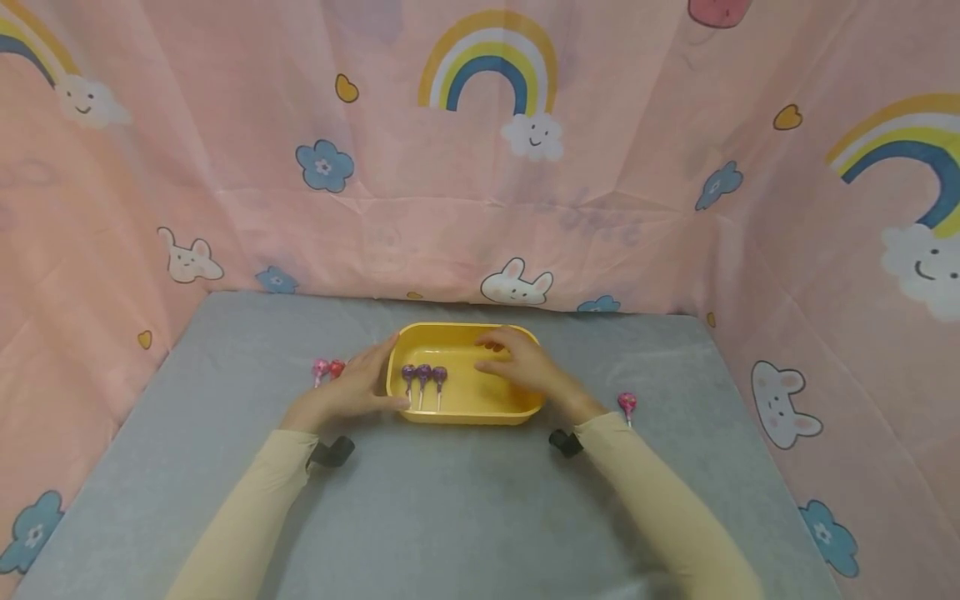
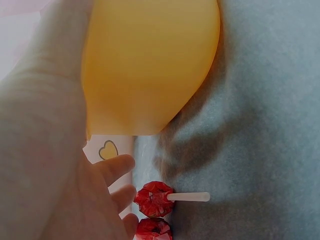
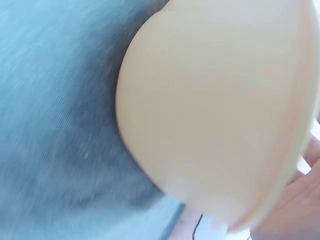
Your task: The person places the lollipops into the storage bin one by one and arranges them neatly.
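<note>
A yellow plastic tray stands mid-table. Three purple-wrapped lollipops lie side by side in its left half. My left hand rests against the tray's left end, thumb at the near corner and fingers extended along the outer side. In the left wrist view, those fingers are spread beside a red lollipop. My right hand reaches over the tray's right end, its loosely bent fingers above the bare floor with nothing seen between them. The right wrist view is mostly filled by the tray's outer wall.
Left of my left hand lie a pink lollipop and a red one, partly covered by the hand. Another pink lollipop lies beside my right sleeve. A grey cloth covers the table; a pink printed curtain encloses the back and sides.
</note>
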{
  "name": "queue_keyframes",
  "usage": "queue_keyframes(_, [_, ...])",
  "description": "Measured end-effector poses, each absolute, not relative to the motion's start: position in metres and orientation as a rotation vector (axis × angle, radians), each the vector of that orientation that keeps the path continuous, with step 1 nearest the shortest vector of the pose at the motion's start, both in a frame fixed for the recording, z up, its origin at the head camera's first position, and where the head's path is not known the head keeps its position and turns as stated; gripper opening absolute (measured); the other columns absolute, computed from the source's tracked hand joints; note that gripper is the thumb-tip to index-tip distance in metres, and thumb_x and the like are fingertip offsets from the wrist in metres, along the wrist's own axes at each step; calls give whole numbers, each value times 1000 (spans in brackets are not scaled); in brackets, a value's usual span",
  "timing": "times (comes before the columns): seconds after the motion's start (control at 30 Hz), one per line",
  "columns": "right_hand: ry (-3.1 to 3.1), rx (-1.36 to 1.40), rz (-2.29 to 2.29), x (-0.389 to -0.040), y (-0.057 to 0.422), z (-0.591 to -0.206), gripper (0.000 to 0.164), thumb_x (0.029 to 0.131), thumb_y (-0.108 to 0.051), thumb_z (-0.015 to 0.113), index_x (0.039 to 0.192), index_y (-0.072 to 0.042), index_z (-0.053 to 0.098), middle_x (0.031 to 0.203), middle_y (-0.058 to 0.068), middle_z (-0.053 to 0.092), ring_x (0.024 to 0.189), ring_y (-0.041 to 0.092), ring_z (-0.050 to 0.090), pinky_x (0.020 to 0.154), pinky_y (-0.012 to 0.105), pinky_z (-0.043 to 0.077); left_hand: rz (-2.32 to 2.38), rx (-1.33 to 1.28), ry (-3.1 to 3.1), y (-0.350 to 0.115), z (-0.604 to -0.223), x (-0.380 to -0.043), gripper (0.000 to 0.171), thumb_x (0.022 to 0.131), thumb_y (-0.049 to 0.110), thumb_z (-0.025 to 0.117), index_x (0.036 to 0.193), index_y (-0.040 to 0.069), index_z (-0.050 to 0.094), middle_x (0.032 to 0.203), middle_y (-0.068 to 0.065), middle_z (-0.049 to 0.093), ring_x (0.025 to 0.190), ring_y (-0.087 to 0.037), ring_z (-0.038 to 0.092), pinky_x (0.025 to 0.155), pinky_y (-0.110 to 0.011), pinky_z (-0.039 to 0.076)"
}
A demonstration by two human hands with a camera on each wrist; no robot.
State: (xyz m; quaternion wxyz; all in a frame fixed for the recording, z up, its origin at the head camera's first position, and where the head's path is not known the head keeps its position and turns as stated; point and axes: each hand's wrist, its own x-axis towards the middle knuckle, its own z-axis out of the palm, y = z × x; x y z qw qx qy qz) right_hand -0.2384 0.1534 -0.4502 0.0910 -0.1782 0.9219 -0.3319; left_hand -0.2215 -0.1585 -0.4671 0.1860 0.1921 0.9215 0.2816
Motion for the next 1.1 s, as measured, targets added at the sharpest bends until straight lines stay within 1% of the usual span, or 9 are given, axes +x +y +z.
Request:
queue_keyframes(0.17, [2739, -541, -1013, -231, 167, -443, 44, 92, -33, 71, 131, -15, 62, 136, 6, 58, 122, 27, 55, 110, 49, 45, 796, 539, 2594, -159, -468, -222, 116, 81, 56, 75, 160, 24, -3, 168, -14, 12, 154, -42, 10, 122, -65, 16])
queue_keyframes(0.27, [2743, -538, -1022, -226, 177, -438, 44, 92, -31, 71, 132, -15, 61, 133, 7, 58, 122, 28, 54, 111, 50, 45, 797, 539, 2593, -159, -468, -221, 116, 81, 56, 75, 160, 24, -3, 168, -15, 12, 154, -42, 10, 122, -65, 16])
queue_keyframes(0.33, [2753, -558, -1031, -223, 185, -435, 45, 91, -30, 71, 132, -13, 61, 130, 10, 59, 121, 31, 54, 109, 51, 45, 797, 537, 2592, -159, -468, -221, 116, 80, 56, 75, 161, 24, -3, 168, -15, 12, 154, -41, 10, 122, -65, 16])
queue_keyframes(0.47, [2785, -586, -1038, -220, 202, -432, 46, 91, -30, 72, 132, -11, 61, 128, 13, 59, 118, 34, 55, 107, 54, 44, 793, 539, 2597, -159, -469, -221, 116, 81, 56, 75, 161, 24, -3, 167, -15, 13, 154, -42, 11, 122, -65, 17])
queue_keyframes(0.7, [2828, -563, -1032, -216, 229, -431, 50, 90, -34, 73, 133, -12, 61, 129, 9, 59, 116, 29, 54, 106, 54, 45, 777, 535, 2608, -158, -469, -222, 116, 80, 57, 75, 160, 25, -3, 168, -14, 13, 154, -41, 11, 122, -63, 17])
queue_keyframes(0.83, [2845, -536, -1021, -215, 241, -432, 50, 90, -34, 73, 133, -12, 61, 129, 7, 59, 118, 28, 54, 105, 54, 45, 778, 540, 2611, -159, -470, -222, 116, 81, 56, 74, 160, 24, -3, 168, -15, 13, 154, -41, 11, 123, -62, 16])
queue_keyframes(0.97, [2850, -502, -1028, -212, 252, -433, 51, 89, -34, 73, 134, -13, 60, 131, 4, 59, 119, 28, 53, 106, 55, 44, 787, 552, 2613, -159, -470, -222, 115, 81, 55, 75, 161, 24, -3, 168, -15, 13, 154, -41, 12, 123, -61, 16])
queue_keyframes(1.1, [2851, -469, -1063, -209, 262, -433, 52, 89, -38, 73, 134, -14, 61, 133, 6, 59, 121, 29, 54, 106, 56, 43, 789, 556, 2609, -158, -468, -221, 116, 81, 55, 75, 161, 23, -2, 167, -15, 13, 154, -41, 12, 123, -61, 16])
